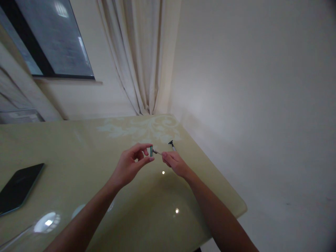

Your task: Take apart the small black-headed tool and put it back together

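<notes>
Over the table, my left hand (130, 161) pinches a small green and dark razor cartridge (151, 151) by its two ends, between thumb and fingers. The cartridge stands upright, its long side roughly vertical. My right hand (175, 163) is closed on a slim, pale razor handle (158, 152) whose dark tip points left at the cartridge. The tip is right beside the cartridge; whether the two are joined is too small to tell. Just beyond my right hand lies another razor (171, 143), with a black head and a greyish handle partly hidden by my fingers.
The glossy yellow-green table (86, 150) has a rounded right corner, with a pale wall (249, 105) along its right side. A dark tablet (21, 187) lies at the left. Behind the table hang beige curtains (139, 52) by a dark-framed window (57, 35).
</notes>
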Motion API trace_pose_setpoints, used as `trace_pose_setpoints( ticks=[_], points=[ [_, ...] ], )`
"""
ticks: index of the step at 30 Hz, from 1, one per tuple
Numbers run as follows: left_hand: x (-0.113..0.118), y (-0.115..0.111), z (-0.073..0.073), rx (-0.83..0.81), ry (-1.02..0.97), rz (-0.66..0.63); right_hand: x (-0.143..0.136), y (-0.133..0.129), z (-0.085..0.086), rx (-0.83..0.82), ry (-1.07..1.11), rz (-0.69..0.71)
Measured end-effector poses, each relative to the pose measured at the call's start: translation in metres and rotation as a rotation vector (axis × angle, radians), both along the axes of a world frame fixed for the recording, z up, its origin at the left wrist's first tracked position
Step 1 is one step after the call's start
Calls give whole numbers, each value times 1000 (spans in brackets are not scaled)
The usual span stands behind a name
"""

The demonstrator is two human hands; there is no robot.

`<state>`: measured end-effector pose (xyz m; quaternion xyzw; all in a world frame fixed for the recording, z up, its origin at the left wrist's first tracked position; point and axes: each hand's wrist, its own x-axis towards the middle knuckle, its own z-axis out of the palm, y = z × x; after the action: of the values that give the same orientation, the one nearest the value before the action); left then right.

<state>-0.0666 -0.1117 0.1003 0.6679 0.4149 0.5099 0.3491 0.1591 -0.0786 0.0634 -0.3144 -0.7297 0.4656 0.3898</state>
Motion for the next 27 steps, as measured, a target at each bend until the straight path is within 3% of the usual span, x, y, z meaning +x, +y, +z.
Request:
trace_pose_setpoints(
  ticks=[2, 7, 12, 17, 27],
  points=[
    [0, 0, -1, -11, -6, -7, 1, 0, 2, -5, 17, -28],
    [1, -1, 1, -13, -22, -27, -1, -5, 5, -28, 10, 88],
    [1, -1, 1, -17, -19, -29, -1, -4, 7, -31, 0, 26],
    [0, -2, 1, -15, -28, -42, -2, -6, 7, -32, 0, 90],
    [1, -3, 4, 3, -5, -44, -2, -7, 6, -43, -5, 90]
  ],
)
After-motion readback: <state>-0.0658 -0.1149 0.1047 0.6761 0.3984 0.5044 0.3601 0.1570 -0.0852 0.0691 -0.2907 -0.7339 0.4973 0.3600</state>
